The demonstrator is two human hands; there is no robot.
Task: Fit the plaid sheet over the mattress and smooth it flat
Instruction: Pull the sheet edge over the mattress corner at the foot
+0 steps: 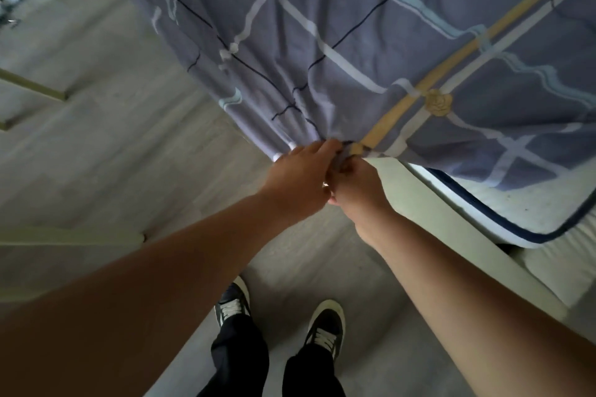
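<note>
Your left hand and your right hand touch each other at the gathered edge of the sheet, and both curl their fingers around the bunched cloth. The sheet lies over the mattress, but the near mattress corner shows uncovered.

Soft matt cloth plaid sheet, creased; quilted fabric mattress; matt wood-grain floor

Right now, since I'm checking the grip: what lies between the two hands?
Head view: the sheet, its edge bunched up, fills the gap between left hand and right hand; both pinch it.
</note>
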